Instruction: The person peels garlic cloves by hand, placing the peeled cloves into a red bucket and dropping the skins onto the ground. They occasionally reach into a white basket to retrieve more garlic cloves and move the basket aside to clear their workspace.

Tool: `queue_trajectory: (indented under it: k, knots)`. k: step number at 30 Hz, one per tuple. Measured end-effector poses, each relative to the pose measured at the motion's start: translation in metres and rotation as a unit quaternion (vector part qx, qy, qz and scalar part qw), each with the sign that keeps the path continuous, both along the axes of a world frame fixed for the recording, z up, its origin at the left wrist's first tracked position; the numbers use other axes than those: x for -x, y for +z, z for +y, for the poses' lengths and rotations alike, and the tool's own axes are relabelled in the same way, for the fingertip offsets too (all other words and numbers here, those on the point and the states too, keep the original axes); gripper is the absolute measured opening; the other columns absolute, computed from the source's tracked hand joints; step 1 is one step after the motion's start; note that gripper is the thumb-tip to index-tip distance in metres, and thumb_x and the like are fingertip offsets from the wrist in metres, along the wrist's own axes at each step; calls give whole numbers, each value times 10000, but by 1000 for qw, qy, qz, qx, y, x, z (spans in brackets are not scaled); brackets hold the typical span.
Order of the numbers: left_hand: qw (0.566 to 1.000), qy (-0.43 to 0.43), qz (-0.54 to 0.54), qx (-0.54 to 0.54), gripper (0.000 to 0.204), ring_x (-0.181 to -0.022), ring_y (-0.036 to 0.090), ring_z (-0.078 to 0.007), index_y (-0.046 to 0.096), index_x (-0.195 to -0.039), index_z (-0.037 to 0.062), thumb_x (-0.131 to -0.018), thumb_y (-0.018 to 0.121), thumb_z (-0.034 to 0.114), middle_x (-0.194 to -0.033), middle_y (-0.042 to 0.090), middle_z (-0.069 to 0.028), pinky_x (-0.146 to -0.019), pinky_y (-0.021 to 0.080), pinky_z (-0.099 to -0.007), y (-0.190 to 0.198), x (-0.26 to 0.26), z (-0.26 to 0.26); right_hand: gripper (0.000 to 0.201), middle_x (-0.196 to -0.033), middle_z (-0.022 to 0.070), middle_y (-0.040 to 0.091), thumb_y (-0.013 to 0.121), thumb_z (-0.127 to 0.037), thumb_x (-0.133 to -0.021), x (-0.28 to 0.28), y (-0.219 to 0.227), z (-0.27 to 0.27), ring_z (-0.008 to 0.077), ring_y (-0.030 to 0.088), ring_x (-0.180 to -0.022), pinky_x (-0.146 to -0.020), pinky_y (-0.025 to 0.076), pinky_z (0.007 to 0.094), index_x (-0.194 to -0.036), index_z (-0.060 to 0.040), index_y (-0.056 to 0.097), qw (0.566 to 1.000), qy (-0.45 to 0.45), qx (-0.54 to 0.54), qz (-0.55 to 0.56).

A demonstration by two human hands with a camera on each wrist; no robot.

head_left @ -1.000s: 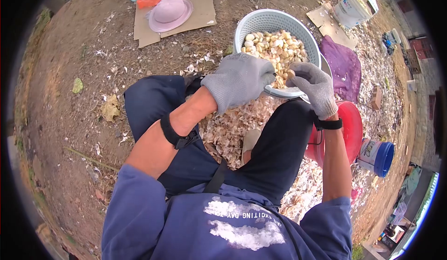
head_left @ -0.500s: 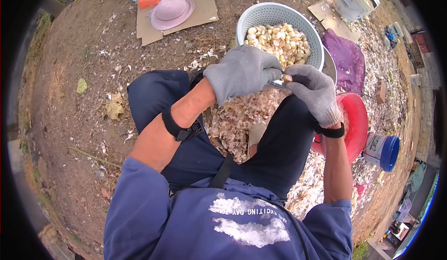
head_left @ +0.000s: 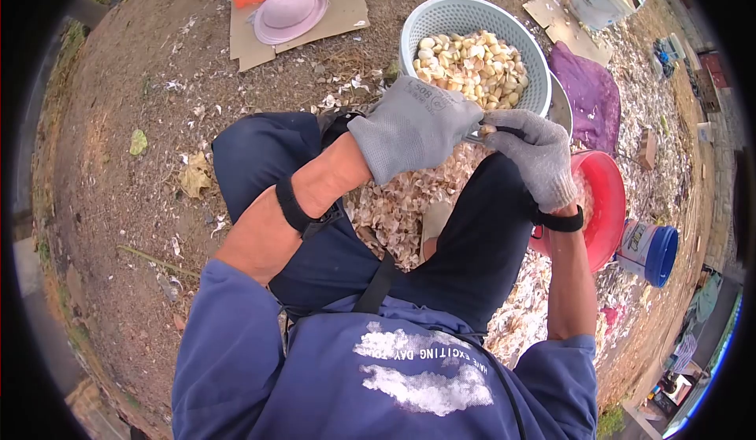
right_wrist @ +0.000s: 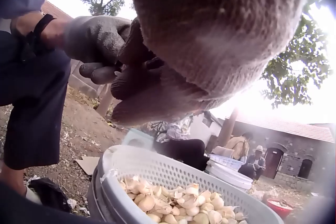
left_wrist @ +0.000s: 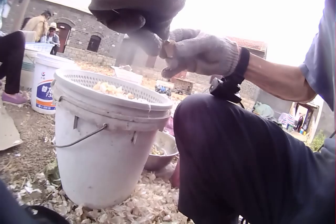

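Note:
A small garlic clove [head_left: 487, 130] is pinched between the thumb and fingers of my gloved right hand [head_left: 537, 155]. My left hand [head_left: 416, 125], in a grey glove, meets it from the other side with curled fingers, its tips right at the clove; they partly hide it. In the left wrist view the clove [left_wrist: 169, 49] shows between both hands. Just beyond them, a grey perforated basket [head_left: 429, 26] heaped with garlic cloves [head_left: 476, 66] sits on a white bucket [left_wrist: 97, 166]. In the right wrist view the right fingers [right_wrist: 152, 95] hide most of the contact.
Papery skins [head_left: 402, 204] cover the ground between my legs. A red bucket [head_left: 602, 211] and a blue-based white pail [head_left: 650, 251] are at the right, near a purple cloth [head_left: 587, 97]. A pink hat [head_left: 291, 14] lies on cardboard [head_left: 346, 7]. Other people [right_wrist: 255, 162] sit in the background.
Both hands have drawn back from over the basket's near rim toward my knees, with the clove between them. The left fingers have closed in on the right hand. The head view has shifted slightly.

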State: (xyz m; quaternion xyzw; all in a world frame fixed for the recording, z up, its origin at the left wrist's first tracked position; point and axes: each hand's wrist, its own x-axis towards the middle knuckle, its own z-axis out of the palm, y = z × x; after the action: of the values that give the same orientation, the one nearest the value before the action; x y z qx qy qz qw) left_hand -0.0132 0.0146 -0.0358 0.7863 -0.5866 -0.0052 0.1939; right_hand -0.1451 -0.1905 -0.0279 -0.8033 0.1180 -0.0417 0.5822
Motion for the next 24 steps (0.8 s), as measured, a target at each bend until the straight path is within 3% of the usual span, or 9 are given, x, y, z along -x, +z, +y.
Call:
queue_trajectory:
  k: [2,5,6,10,12,15,19,24]
  knots:
    - [999,22,-45,8,215,-831,748,-286,680,-1096,134,-943,705,283,-907,721,-67,-687,578,-433,-1,2,-3,268,-1058,42,795,769,27,-937,0,2,4,81,718,-940,-849,590,245,-1204,8,771,1000,-9,-13,-4]
    - [995,40,-13,91,229,-838,750,-284,687,-1091,134,-930,727,292,-911,724,-55,-686,580,-433,-8,0,-4,288,-1096,66,788,761,26,-948,-2,-2,7,106,730,-970,-883,598,251,-1236,29,747,997,-31,-70,-21]
    - [995,40,-14,92,229,-838,750,-284,687,-1091,134,-930,727,292,-911,724,-55,-686,580,-433,-11,0,-5,302,-1121,78,784,763,12,-954,-3,-4,8,121,737,-983,-901,603,257,-1253,34,734,992,-47,-116,-33]
    - [993,55,-14,105,254,-850,753,-281,693,-1077,132,-905,763,305,-916,729,-52,-709,584,-425,-13,-3,-4,330,-1166,119,769,775,-26,-954,-5,1,15,170,748,-1020,-934,624,304,-1267,58,713,990,-48,-132,5]
    - [993,52,-12,101,265,-855,754,-281,696,-1075,133,-898,773,315,-921,734,-53,-718,586,-422,-10,0,-4,366,-1182,158,756,774,-48,-959,-6,-3,16,218,753,-1042,-961,633,355,-1286,88,685,959,-81,-270,21]
    - [996,46,25,71,243,-873,757,-298,714,-1098,138,-912,768,283,-950,755,-65,-742,589,-433,-6,2,-4,373,-1185,189,747,756,-27,-966,-6,-11,12,248,754,-1047,-977,630,379,-1298,114,661,953,-57,-298,4]
    - [989,105,70,82,221,-907,754,-337,747,-1131,151,-970,711,298,-968,770,-98,-781,588,-462,-3,-4,-2,367,-1197,196,738,741,-9,-972,-7,-8,13,255,755,-1042,-979,627,380,-1302,122,647,955,-86,-284,14]
    - [974,183,118,61,260,-930,749,-361,779,-1144,162,-1004,670,353,-989,770,-139,-821,584,-471,4,-15,0,337,-1165,191,733,721,-11,-977,-5,-5,12,266,750,-1037,-987,614,400,-1279,119,648,934,-78,-347,-18]
